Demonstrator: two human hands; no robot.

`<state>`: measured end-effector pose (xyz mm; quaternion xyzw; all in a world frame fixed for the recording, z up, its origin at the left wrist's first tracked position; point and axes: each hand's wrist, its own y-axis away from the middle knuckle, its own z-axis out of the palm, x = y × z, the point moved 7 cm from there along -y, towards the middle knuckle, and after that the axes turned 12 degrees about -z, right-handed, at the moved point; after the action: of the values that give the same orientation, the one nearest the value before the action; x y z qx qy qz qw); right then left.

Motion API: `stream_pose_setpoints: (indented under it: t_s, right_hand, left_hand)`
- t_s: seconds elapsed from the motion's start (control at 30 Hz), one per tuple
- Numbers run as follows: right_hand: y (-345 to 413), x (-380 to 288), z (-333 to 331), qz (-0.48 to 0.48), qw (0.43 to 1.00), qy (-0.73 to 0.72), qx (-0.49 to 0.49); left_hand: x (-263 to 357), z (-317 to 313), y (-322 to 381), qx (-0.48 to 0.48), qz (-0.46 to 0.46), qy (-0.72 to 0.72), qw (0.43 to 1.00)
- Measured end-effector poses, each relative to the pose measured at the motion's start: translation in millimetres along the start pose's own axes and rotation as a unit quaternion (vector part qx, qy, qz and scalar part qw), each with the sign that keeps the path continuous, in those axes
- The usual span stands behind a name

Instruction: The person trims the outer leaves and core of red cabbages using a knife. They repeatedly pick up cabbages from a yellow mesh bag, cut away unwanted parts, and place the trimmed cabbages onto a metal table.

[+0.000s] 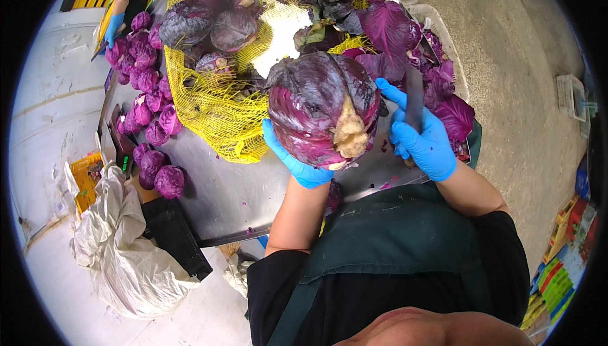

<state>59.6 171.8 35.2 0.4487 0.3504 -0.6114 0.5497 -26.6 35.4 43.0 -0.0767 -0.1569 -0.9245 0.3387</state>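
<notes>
A large red cabbage (313,108) rests in my left hand (299,161), which wears a blue glove and cups it from below. Its pale cut stem end (351,130) faces towards me. My right hand (425,142), gloved in blue too, grips a knife (414,96) with the blade pointing up and away, just right of the cabbage. The right index finger stretches towards the cabbage's side; whether it touches I cannot tell. Yellow mesh netting (218,113) lies on the steel table (223,189) behind my left hand, with whole cabbages (235,28) in and around it.
Small trimmed red cabbages (145,80) are heaped along the table's left side. Loose leaves fill a white crate (458,61) at the right edge. Another person's gloved hand (113,28) reaches in at the upper left. A white sack (123,251) hangs at the lower left.
</notes>
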Motion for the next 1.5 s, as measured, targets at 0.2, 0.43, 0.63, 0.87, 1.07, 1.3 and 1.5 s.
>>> stream_pose_setpoints:
  t_s: [0.2,0.43,0.63,0.87,1.07,1.3,1.5]
  right_hand:
    - [19,6,-19,-0.012,0.995,-0.103,0.006]
    - [10,-55,-150,-0.144,0.907,0.022,0.394]
    - [22,-73,-177,-0.120,0.898,0.238,0.349]
    - [15,25,-74,-0.055,0.971,0.224,0.067]
    - [-43,36,46,-0.232,0.913,0.296,-0.158]
    - [-146,79,81,-0.118,0.853,0.467,-0.202]
    - [-118,37,96,-0.283,0.866,0.396,-0.116]
  left_hand:
    - [-27,-22,15,0.079,0.023,-0.118,0.990]
    - [-90,37,-76,-0.054,-0.180,-0.393,0.900]
    - [41,43,-55,0.057,0.277,-0.868,0.410]
    - [235,-157,123,0.502,0.218,-0.409,0.730]
    - [177,-153,103,0.364,0.198,-0.267,0.870]
    - [124,-126,41,0.261,0.243,-0.368,0.859]
    - [120,-133,-9,0.256,0.310,-0.261,0.878]
